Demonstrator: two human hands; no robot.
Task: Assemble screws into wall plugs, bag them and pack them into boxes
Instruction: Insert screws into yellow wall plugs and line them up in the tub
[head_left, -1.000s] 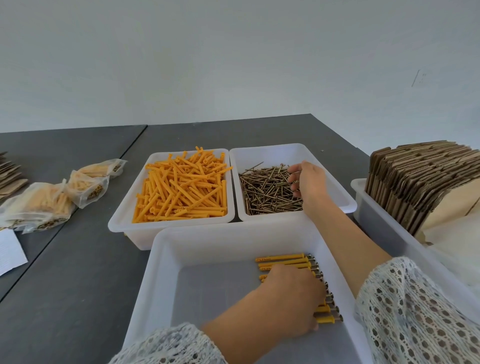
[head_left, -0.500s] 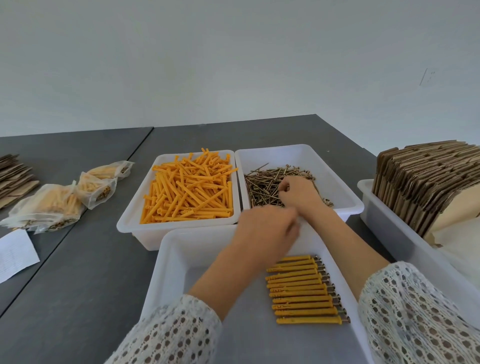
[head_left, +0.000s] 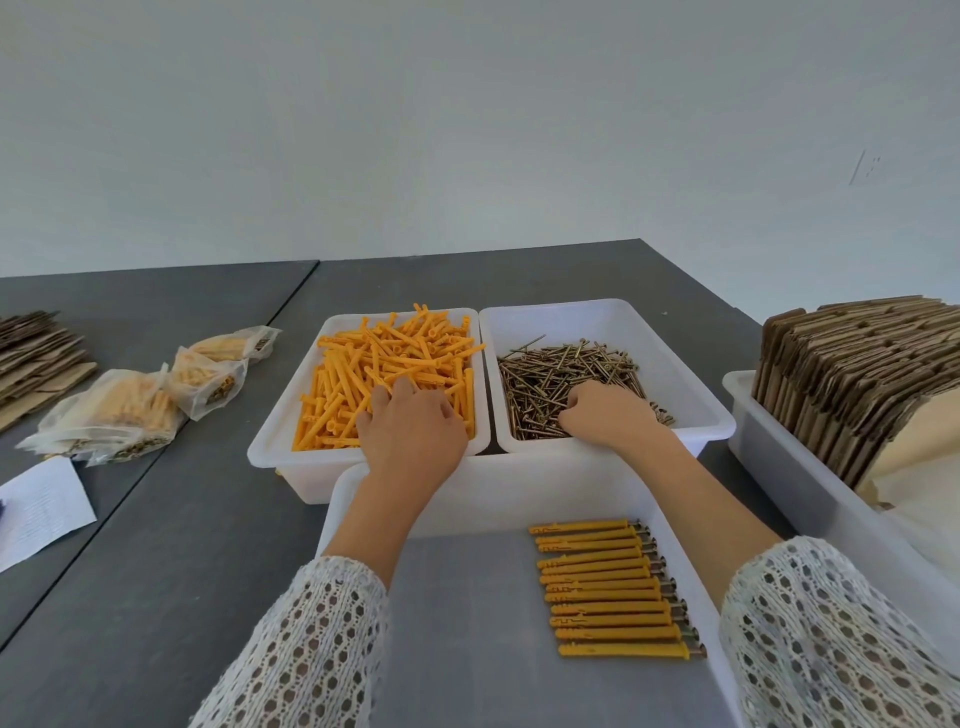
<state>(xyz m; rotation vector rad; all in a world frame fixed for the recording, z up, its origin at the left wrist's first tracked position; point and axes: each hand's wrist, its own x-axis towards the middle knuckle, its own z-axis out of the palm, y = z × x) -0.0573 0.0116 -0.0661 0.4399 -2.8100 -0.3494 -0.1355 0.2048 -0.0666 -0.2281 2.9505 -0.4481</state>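
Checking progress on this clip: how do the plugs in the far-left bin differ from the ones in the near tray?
The loose plugs lie heaped and criss-crossed; the tray plugs lie in one neat parallel row. The loose plugs show no screws; the tray plugs have screw heads at their right ends. The left hand rests on the loose plugs only. Both are orange.

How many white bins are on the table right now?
4: plug bin back left, screw bin beside it, front bin nearest, right bin holding cardboard. None appears hidden.
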